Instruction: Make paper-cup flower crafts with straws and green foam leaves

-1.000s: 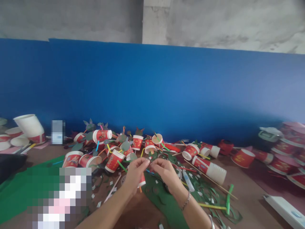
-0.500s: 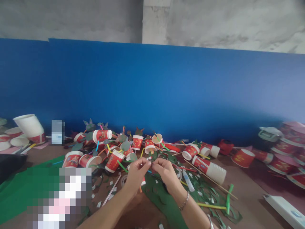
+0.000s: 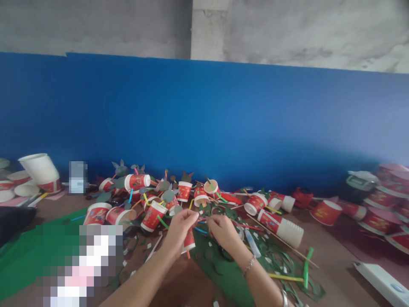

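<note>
1. The left hand [image 3: 180,228] is forming a near-closed pinch; whether it is gripping anything small, I cannot tell;
2. The right hand [image 3: 223,230] is curling its fingers just apart from that pinch; its hold is also defying reading;
3. Just below the left grip, a paper cup [image 3: 189,241] is showing red with a white edge, partly hidden; an orange straw [image 3: 188,255] is poking out beneath;
4. Below both grips, a green sheet [image 3: 220,268] is lying.
</note>
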Action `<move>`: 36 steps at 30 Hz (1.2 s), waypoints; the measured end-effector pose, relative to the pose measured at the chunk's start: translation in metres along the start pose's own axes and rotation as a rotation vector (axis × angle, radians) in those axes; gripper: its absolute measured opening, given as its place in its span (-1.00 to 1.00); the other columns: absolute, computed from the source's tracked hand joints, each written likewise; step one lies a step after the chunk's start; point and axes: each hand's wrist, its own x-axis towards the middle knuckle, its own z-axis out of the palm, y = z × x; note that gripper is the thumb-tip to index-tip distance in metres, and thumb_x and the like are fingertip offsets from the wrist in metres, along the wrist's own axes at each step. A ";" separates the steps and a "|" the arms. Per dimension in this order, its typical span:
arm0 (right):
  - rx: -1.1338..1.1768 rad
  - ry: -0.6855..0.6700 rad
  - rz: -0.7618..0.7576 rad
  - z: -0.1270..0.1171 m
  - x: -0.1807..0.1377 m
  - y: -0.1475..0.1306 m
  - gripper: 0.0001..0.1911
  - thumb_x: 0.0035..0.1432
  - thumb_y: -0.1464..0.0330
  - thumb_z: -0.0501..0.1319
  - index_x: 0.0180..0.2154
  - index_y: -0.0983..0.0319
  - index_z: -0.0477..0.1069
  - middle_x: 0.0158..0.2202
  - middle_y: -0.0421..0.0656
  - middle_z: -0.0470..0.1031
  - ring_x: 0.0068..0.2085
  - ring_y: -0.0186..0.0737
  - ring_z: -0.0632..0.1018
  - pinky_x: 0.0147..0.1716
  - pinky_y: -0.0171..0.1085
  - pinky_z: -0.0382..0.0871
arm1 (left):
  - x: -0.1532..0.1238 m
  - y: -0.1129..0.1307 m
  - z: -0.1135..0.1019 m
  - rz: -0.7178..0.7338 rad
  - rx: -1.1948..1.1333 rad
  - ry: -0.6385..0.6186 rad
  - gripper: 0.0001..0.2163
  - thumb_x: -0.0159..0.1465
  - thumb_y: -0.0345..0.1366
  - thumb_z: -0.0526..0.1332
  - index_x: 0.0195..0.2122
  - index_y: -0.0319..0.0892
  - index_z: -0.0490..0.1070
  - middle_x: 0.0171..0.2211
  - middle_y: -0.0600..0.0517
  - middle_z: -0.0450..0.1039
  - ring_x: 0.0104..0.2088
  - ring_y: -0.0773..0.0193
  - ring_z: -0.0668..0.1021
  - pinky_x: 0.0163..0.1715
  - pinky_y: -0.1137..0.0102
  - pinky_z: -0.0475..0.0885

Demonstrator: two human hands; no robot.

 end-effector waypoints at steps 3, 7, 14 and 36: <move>-0.109 0.118 -0.095 0.001 0.001 0.007 -0.90 -0.18 0.49 0.09 -0.59 0.20 0.34 -0.59 -0.23 0.40 -0.49 -0.29 0.35 -0.48 -0.34 0.09 | 0.003 -0.002 -0.003 0.102 0.200 0.048 -0.80 0.03 -0.18 0.29 -0.53 -0.22 0.39 -0.60 0.12 0.36 -0.52 0.36 0.39 -0.46 0.48 0.24; -0.025 0.116 -0.096 -0.001 -0.001 0.004 -0.77 -0.11 0.51 0.00 -0.54 0.19 0.40 -0.57 -0.20 0.43 -0.49 -0.26 0.39 -0.47 -0.34 0.15 | 0.002 -0.002 -0.003 0.185 0.331 0.053 -0.82 0.08 -0.18 0.25 -0.48 -0.21 0.43 -0.54 0.06 0.45 -0.46 0.29 0.46 -0.42 0.46 0.31; 0.198 0.021 -0.112 -0.002 -0.002 -0.009 -0.84 -0.02 0.35 0.14 -0.50 0.25 0.46 -0.52 -0.19 0.47 -0.44 -0.26 0.40 -0.44 -0.34 0.22 | -0.004 0.001 0.002 0.232 0.495 0.055 -0.87 0.11 -0.24 0.21 -0.47 -0.18 0.46 -0.48 0.02 0.53 -0.40 0.20 0.54 -0.36 0.40 0.38; 0.486 0.187 0.074 -0.012 0.013 0.011 -0.87 -0.16 0.34 0.24 -0.50 0.27 0.38 -0.61 -0.26 0.36 -0.55 -0.35 0.32 -0.54 -0.35 0.13 | -0.009 -0.023 -0.009 0.746 1.169 -0.157 -0.69 0.20 -0.51 -0.05 -0.06 -0.18 0.27 -0.22 -0.10 0.39 -0.19 0.11 0.45 -0.20 0.25 0.37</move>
